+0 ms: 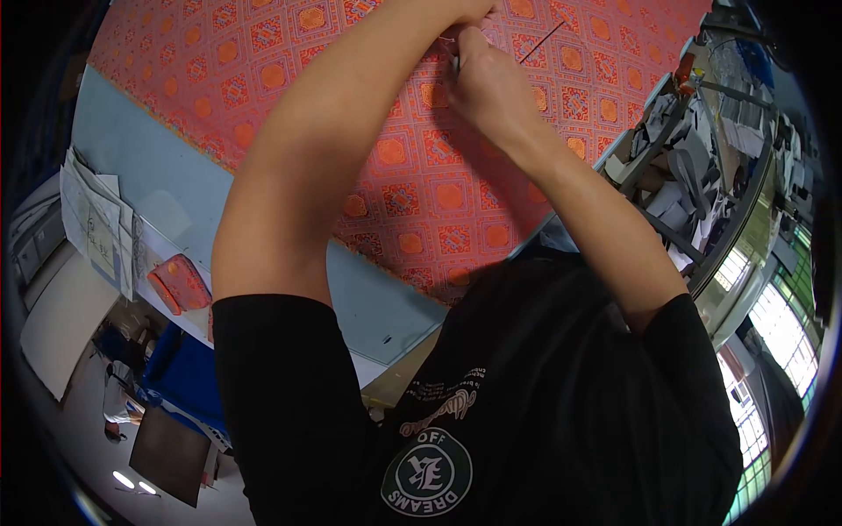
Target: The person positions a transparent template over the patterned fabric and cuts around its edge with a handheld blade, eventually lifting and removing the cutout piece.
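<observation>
An orange-red cloth (pixel 421 193) with a square medallion pattern lies spread over a light blue table (pixel 149 158). Both my arms reach forward over it and my hands meet at its far part. My left hand (pixel 474 10) is mostly cut off by the frame's top edge, its fingers bent down to the cloth. Just below it, my right hand (pixel 487 83) is closed, pinching a small pale thin object (pixel 454 60) against the cloth. A thin dark line (pixel 539 42), a thread or rod, lies on the cloth to the right of my hands.
A small red patterned pouch (pixel 180 282) sits at the table's left edge, beside a stack of papers (pixel 96 228). Shelves crowded with grey and white material (pixel 693 149) stand to the right. Windows (pixel 772 333) are at the far right. My black shirt (pixel 491 403) fills the bottom.
</observation>
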`<state>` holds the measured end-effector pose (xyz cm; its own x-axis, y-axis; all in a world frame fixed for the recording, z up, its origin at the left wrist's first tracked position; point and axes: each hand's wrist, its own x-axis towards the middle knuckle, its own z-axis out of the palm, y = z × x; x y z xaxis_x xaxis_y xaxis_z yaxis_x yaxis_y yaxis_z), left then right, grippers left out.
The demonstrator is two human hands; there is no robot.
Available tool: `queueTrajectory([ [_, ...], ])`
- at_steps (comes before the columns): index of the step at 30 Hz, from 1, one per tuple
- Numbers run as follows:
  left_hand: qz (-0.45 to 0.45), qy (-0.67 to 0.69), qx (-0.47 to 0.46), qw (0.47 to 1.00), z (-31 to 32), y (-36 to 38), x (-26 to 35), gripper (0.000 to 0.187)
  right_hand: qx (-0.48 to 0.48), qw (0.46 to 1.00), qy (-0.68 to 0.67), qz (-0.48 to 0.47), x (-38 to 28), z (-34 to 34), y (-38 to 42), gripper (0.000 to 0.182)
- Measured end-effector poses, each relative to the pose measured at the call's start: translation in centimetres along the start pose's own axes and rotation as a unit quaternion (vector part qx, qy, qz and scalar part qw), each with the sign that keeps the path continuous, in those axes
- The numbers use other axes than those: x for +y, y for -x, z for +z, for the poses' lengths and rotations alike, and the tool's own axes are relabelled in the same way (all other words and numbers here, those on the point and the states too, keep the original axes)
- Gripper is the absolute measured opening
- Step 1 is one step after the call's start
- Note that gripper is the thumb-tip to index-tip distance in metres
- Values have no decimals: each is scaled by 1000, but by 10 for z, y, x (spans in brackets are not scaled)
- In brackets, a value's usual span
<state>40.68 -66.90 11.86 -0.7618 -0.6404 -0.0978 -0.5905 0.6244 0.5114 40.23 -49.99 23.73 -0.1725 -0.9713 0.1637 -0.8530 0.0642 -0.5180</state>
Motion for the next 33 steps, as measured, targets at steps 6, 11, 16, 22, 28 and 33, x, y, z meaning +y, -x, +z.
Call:
queueTrajectory([
  [6,-26,79,49,995,19,1,2,27,0,1000,14,7,0,5,-8,20],
  [11,-49,121,116,985,-4,5,5,26,-14,1000,13,-2,13,5,-2,25],
  [16,-62,153,188,968,-69,99,-20,25,-61,997,-33,33,29,-40,30,27],
  [22,-115,160,306,931,-42,189,25,24,-10,985,-77,-154,105,-51,71,38],
  [28,-155,18,319,935,-7,193,87,35,-46,992,-71,-94,168,-74,52,36],
  [33,-249,-79,298,918,-6,159,112,45,-68,988,-139,-21,216,-99,-4,35],
])
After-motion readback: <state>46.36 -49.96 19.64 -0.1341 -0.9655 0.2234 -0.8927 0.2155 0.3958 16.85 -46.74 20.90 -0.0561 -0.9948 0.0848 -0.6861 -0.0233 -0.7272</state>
